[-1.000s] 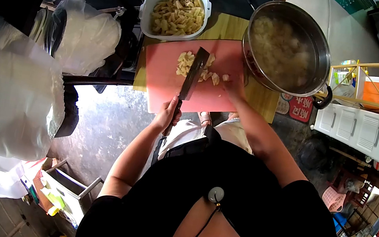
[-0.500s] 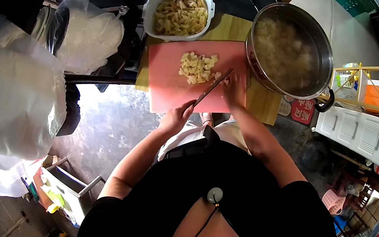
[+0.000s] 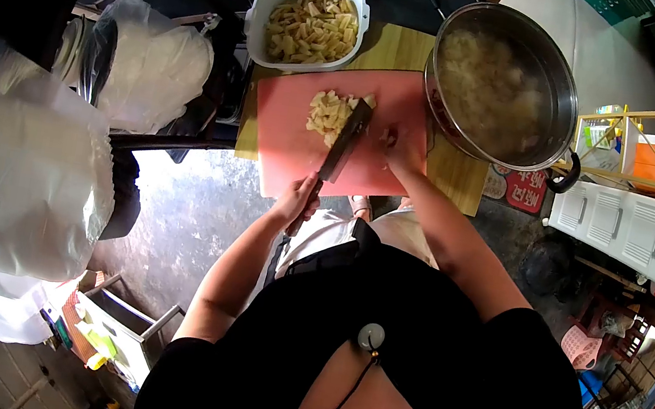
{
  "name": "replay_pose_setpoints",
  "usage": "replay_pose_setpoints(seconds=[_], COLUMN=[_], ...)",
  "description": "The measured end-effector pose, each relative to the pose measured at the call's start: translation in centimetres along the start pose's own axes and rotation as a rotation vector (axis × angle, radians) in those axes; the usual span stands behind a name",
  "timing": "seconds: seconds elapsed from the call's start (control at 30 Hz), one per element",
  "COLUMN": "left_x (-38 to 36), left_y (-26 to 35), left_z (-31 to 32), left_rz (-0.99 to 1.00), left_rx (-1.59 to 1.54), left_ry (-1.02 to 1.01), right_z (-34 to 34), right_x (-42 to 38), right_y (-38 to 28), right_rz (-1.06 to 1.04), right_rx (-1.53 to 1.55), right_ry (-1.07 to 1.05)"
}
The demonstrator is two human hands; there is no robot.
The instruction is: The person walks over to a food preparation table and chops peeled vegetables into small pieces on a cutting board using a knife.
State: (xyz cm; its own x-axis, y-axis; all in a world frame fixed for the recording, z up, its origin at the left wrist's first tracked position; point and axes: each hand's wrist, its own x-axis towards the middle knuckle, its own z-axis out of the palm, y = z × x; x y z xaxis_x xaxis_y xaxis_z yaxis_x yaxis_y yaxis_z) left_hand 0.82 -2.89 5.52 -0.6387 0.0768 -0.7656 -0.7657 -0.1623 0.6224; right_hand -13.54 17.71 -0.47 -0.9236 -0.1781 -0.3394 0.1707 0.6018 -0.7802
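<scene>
My left hand [image 3: 297,198] is closed around the handle of a cleaver [image 3: 344,146]. The broad blade slants up across the pink cutting board [image 3: 283,159], its far part against the right side of a pile of pale cut chunks [image 3: 327,115]. On the board's right part rests my right hand [image 3: 406,154], fingers curled around a small brownish piece, too small and shaded to name. A gap of bare board separates this hand from the blade.
A white basin [image 3: 255,26] of pale cut strips stands behind the board. At its right is a large steel pot [image 3: 569,114] with chunks in cloudy liquid. A wooden surface [image 3: 461,183] lies beneath the board. Plastic-covered items [image 3: 155,74] stand left, white drawers [image 3: 623,230] right.
The cleaver has swung left, away from my right hand, with its blade now against the chunk pile and turned flatter. My left hand has moved slightly left and down.
</scene>
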Motion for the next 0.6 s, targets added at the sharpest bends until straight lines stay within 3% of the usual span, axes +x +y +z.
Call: replay_pose_setpoints(seconds=[0.13, 0.23, 0.33, 0.43, 0.53, 0.6], left_x=[-3.0, -3.5, -2.5, -0.4, 1.4, 2.2], left_y=[-0.6, -3.3, -4.8, -6.0, -6.6, -6.4], left_z=[-1.7, -4.5, -6.1, -7.4, -7.4, -5.8], left_rz=[0.027, -0.007, -0.008, 0.012, -0.041, -0.117], left_rx=[-0.268, -0.444, -0.522, -0.567, -0.580, -0.546], left_ry=[-0.032, -0.016, 0.059, 0.006, -0.116, -0.087], right_z=[-1.5, -0.3, 1.1, 3.2, 5.7, 7.3], right_x=[-0.8, 1.1, 3.4, 4.7, 4.5, 4.3], right_y=[-3.5, -1.9, -2.1, -3.9, -6.5, -7.4], right_rz=[0.040, -0.375, -0.541, -0.663, -0.673, -0.667], right_rx=[0.194, -0.414, -0.127, -0.451, -0.519, -0.572], right_ry=[-0.071, 0.182, 0.175, 0.222, 0.129, 0.128])
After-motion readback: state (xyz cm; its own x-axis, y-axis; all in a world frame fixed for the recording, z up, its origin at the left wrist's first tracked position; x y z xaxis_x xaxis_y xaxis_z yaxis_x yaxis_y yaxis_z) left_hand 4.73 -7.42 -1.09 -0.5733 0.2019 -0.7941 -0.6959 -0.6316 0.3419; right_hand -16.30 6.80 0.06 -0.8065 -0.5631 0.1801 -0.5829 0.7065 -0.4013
